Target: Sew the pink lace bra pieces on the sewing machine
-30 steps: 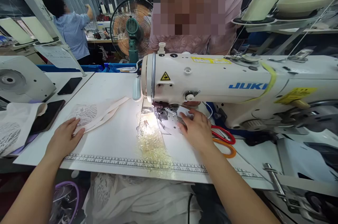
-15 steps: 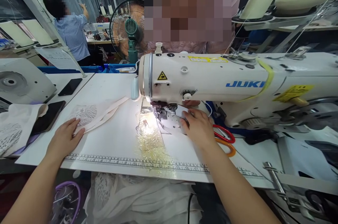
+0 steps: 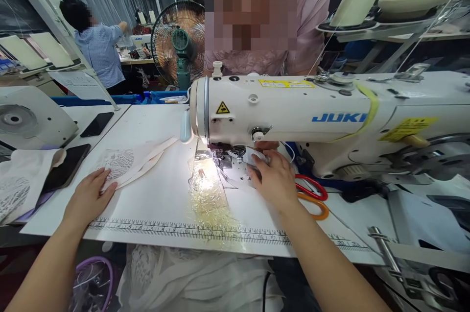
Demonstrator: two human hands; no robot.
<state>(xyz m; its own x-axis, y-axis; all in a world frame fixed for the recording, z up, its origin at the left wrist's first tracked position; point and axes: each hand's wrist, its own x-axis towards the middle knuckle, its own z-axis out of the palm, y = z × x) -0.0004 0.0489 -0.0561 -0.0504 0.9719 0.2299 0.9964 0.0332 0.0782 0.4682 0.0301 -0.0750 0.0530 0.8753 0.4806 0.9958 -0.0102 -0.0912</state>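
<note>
My left hand lies flat, fingers stretched, on a pale lace-and-fabric piece at the left of the white table. My right hand rests on the metal plate just right of the needle, under the arm of the white sewing machine; its fingers are curled down on the plate and their tips are hidden. A patch of shiny clear tape lies lit below the needle. Another person's fingers show behind the machine.
Orange and red scissors lie right of my right hand. Two dark phones and a lace piece sit at the left. A printed ruler runs along the table's front edge. A fan and people stand behind.
My right hand has shifted slightly left and toward the needle. My left hand has stayed on the fabric piece. The view has tilted a little.
</note>
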